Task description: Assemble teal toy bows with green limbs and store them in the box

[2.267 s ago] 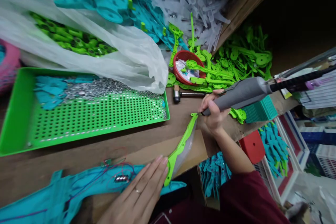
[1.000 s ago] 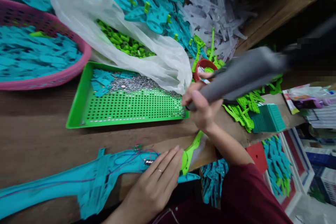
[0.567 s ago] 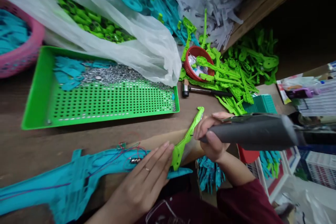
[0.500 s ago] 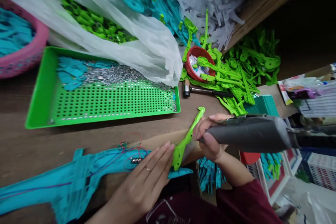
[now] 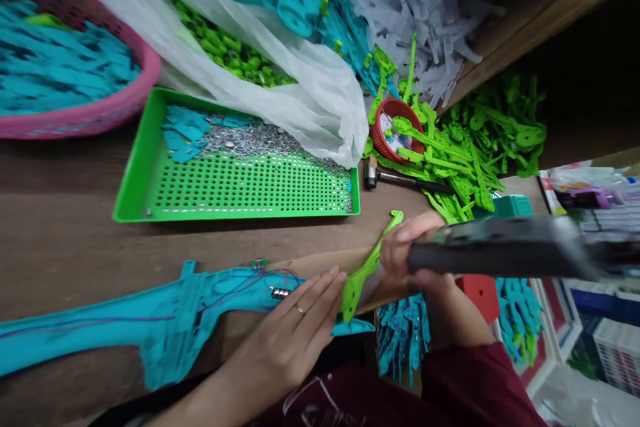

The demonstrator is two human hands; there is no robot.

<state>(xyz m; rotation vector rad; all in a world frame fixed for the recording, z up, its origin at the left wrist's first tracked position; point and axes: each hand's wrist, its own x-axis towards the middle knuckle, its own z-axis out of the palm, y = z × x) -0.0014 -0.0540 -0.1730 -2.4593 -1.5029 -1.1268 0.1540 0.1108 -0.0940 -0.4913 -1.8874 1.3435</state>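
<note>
A long turquoise plastic toy-gun shell half (image 5: 115, 330) lies along the front of the bench, with thin wires, a small green circuit board (image 5: 259, 263) and a stack of small silver cells (image 5: 280, 293) on it. My left hand (image 5: 295, 337) rests flat over its right end, fingers stretched out. Beside those fingertips, a bright green lever-shaped part (image 5: 354, 290) slants up and away across the shell's end. My right hand (image 5: 403, 250) grips a dark grey electric screwdriver (image 5: 500, 247), blurred by motion, just right of the green part. The tool's tip is hidden by the fingers.
Behind the shell stands a green perforated tray (image 5: 225, 203) holding screws and turquoise pieces. A hammer (image 5: 410, 180) and small red basket (image 5: 383, 137) lie near heaped green parts (image 5: 463, 160). A pink basket (image 5: 150, 80) is at left; a white plastic bag (image 5: 325, 93) overhangs the tray.
The view has swung left, so bench things appear farther right. The screwdriver's body has tilted slightly upward. Both hands keep their places by the shell and green part.
</note>
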